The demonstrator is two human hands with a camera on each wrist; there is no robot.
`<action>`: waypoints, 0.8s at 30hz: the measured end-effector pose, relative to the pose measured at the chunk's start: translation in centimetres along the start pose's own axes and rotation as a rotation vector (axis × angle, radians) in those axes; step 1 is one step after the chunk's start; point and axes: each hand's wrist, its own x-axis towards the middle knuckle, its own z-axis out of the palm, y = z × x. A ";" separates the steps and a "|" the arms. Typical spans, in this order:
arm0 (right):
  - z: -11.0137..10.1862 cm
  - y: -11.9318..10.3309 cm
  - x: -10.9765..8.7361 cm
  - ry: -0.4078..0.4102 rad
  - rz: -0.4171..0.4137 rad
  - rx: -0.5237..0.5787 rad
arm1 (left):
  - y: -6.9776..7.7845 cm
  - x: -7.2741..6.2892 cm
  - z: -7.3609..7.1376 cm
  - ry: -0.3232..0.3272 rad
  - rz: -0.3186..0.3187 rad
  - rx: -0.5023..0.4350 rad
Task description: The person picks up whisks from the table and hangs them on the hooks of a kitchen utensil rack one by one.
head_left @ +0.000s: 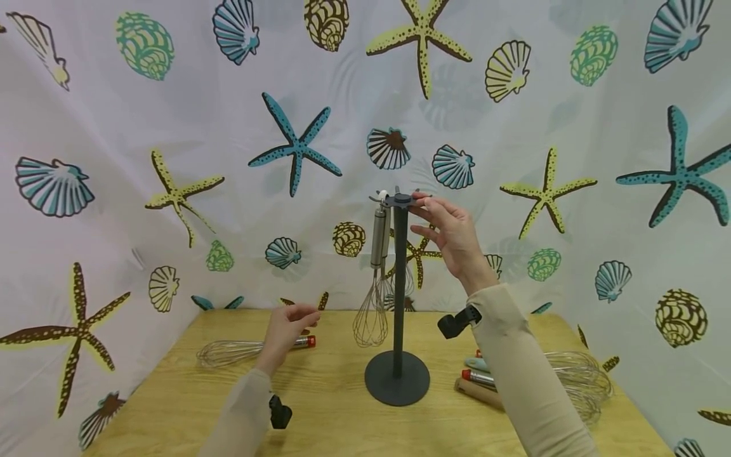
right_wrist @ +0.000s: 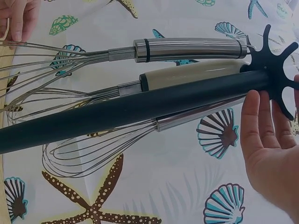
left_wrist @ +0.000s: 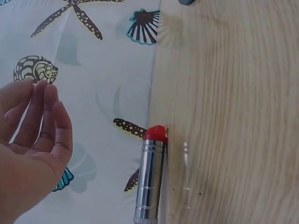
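Note:
A dark grey stand (head_left: 400, 285) with a round base and a ring of hooks at its top (right_wrist: 272, 70) stands upright. My right hand (head_left: 454, 235) is at those hooks, pinching one between thumb and fingers. From other hooks hang a steel-handled whisk (right_wrist: 191, 49), a cream-handled whisk (right_wrist: 196, 72) and another thin steel whisk (right_wrist: 201, 112). My left hand (head_left: 288, 330) hovers with loosely bent fingers, holding nothing. Below it on the table lies a whisk (head_left: 231, 352) with a red-tipped steel handle (left_wrist: 150, 179), partly hidden by that hand in the head view.
Several more whisks (head_left: 579, 381) lie in a pile on the right of the wooden table (head_left: 337, 419), partly behind my right forearm. Their handles include a red-tipped, a brown and a pale green one. A cloth (head_left: 320, 51) printed with shells and starfish rises behind and at both sides.

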 end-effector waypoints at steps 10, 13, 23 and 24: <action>-0.1 0.1 0.0 -0.005 -0.003 -0.016 | -1.6 0.4 -1.0 0.015 -0.066 0.079; -0.2 0.2 0.0 -0.005 -0.003 -0.021 | -2.1 0.5 -1.2 0.024 -0.082 0.093; -0.2 0.1 0.1 0.000 0.005 -0.027 | -3.3 1.2 -2.3 0.029 -0.075 0.175; -0.2 0.1 0.1 -0.002 0.005 -0.026 | -3.4 1.3 -2.6 0.035 -0.077 0.193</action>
